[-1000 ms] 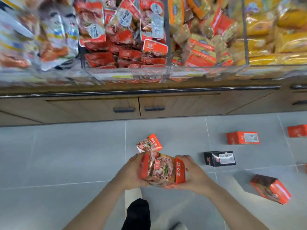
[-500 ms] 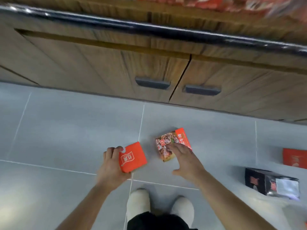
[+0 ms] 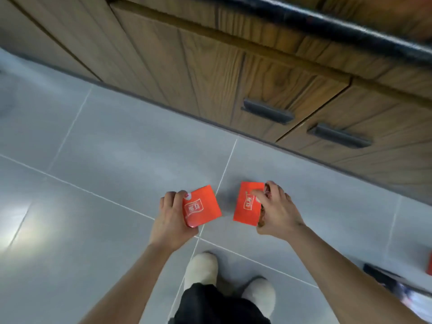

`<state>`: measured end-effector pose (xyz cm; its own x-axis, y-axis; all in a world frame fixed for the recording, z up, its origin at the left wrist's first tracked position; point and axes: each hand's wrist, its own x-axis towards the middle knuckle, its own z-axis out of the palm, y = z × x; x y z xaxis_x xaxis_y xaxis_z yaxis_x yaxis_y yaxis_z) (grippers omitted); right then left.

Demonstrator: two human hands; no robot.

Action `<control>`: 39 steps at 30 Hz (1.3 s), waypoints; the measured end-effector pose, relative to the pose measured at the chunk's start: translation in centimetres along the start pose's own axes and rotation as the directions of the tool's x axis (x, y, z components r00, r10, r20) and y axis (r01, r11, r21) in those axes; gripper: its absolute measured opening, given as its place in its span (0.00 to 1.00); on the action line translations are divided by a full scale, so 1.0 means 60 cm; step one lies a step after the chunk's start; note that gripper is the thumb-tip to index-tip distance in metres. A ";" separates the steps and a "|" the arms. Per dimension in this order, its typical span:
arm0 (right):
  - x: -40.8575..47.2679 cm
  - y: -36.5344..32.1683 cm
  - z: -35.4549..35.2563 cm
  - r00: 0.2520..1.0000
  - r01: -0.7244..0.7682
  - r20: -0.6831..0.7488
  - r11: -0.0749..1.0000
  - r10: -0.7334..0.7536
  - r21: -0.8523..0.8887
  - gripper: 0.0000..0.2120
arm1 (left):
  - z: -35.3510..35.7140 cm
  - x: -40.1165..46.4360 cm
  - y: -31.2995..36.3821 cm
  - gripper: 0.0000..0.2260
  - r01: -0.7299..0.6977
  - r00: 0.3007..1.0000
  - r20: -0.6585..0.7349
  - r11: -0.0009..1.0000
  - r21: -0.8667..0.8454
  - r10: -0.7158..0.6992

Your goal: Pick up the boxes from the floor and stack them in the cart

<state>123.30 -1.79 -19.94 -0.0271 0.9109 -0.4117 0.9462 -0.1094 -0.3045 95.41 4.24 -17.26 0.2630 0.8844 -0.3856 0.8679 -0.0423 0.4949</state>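
Observation:
I hold one red box in each hand above the grey tiled floor. My left hand (image 3: 171,218) grips a red box (image 3: 203,208) with a white logo, fingers curled over its left edge. My right hand (image 3: 275,211) grips a second red box (image 3: 247,204) by its right side, its red end face turned up. Both boxes hang side by side, a small gap apart. The cart is out of view.
Wooden cabinet doors (image 3: 233,78) with dark handles (image 3: 266,111) run along the far side under a black rail. A black box (image 3: 383,277) and a red box edge (image 3: 429,265) lie on the floor at the right. My white shoes (image 3: 203,267) stand below.
My right hand has closed on the box that lay on the floor and lifted it. The left hand keeps its box. The view has tilted and moved closer to the floor.

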 end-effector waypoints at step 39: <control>-0.207 -0.972 -0.829 0.853 0.520 -0.196 0.756 -0.483 0.399 0.41 | -1.094 -0.642 -0.084 0.43 0.277 0.819 -0.470 0.944 -0.178 -0.329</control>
<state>84.46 13.04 45.64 -0.4173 0.9081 -0.0358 0.5722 0.2319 -0.7867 53.24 0.92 46.20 -0.2683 0.9567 -0.1128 0.8173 0.2880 0.4991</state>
